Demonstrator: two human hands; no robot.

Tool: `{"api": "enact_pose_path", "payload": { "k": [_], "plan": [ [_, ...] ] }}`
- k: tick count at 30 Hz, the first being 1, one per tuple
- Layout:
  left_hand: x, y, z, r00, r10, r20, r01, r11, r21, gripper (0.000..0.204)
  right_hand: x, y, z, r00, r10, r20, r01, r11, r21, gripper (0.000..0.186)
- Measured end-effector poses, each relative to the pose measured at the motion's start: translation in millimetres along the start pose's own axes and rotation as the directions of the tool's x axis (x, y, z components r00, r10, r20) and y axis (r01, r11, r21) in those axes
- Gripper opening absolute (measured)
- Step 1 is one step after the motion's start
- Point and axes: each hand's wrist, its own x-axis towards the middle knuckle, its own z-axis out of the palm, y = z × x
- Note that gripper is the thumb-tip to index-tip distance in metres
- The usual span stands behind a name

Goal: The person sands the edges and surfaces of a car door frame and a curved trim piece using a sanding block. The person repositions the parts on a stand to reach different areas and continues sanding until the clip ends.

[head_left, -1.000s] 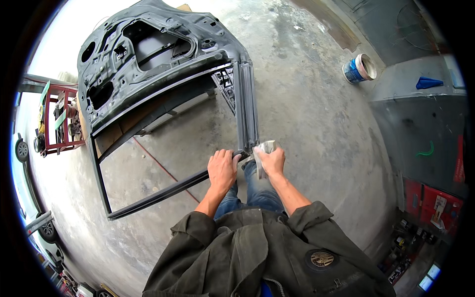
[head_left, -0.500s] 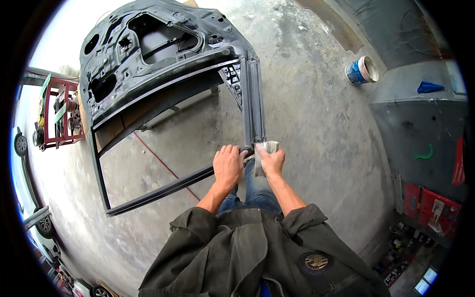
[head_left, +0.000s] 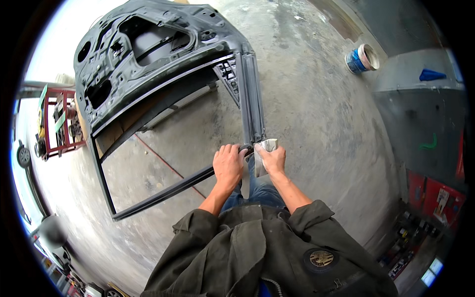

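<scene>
Had left hand [head_left: 228,166] closed over near rail [head_left: 163,194] of window frame, right by corner with ribbed grey upright [head_left: 251,99]; both rail and upright part of bare car door [head_left: 116,76], with door body well ahead. Wrapped left fingers over rail, thumb toward corner. Pinched folded pale sheet [head_left: 270,144] between thumb and fingers of right hand [head_left: 273,161], just beside left hand, at upright's near end. Could not tell paper from cloth. Laid right thumb on near face of sheet, lower part hanging down in front of jeans [head_left: 260,190].

Probably gripped rail with left to steady corner against push from right. Likely folded sheet for stiffer, easier hold. Seemingly placed corner close to body for short reach with both arms. Could not make out full support under door; spotted cardboard [head_left: 117,131] below window edge.

Lost sight of rail end behind left hand, and of sheet's contact with metal behind right fingers. Noted red hose [head_left: 158,161] crossing concrete floor [head_left: 316,148] under window opening, near legs, possible trip risk. Logged red cart [head_left: 62,147] left of door, blue-and-white bucket [head_left: 354,63] well off to right, blue object [head_left: 432,74] and green curved strip [head_left: 429,142] farther right.
</scene>
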Motion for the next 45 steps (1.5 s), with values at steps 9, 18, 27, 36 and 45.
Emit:
{"api": "enact_pose_path", "payload": {
  "k": [9, 18, 27, 36, 45],
  "plan": [
    [4.8, 4.1, -8.9, 0.994, -0.040, 0.105, 0.040, 0.999, 0.010, 0.024, 34.5, -40.8, -47.3, 0.952, 0.288, -0.106, -0.251, 0.930, 0.269, 0.037],
    [5.0, 3.9, -8.9, 0.994, -0.038, 0.106, 0.039, 0.999, 0.002, 0.026, 11.8, -66.2, -3.7, 0.968, -0.204, 0.146, 0.212, 0.976, -0.040, 0.025],
    [3.9, -1.0, -2.2, 0.993, -0.050, 0.110, 0.050, 0.999, -0.005, 0.027, -3.7, -48.5, -15.3, 0.976, -0.166, 0.139, 0.178, 0.981, -0.077, 0.023],
    [0.4, -0.9, 1.9, 0.997, -0.042, 0.068, 0.041, 0.999, 0.017, 0.025, -6.6, -35.5, -6.3, 0.990, -0.135, 0.048, 0.140, 0.978, -0.153, 0.029],
    [2.9, 7.5, -12.1, 0.994, -0.079, 0.075, 0.084, 0.995, -0.062, 0.024, 7.1, -23.5, -72.8, 0.995, -0.102, -0.003, 0.101, 0.991, -0.090, 0.031]
  ]
}}
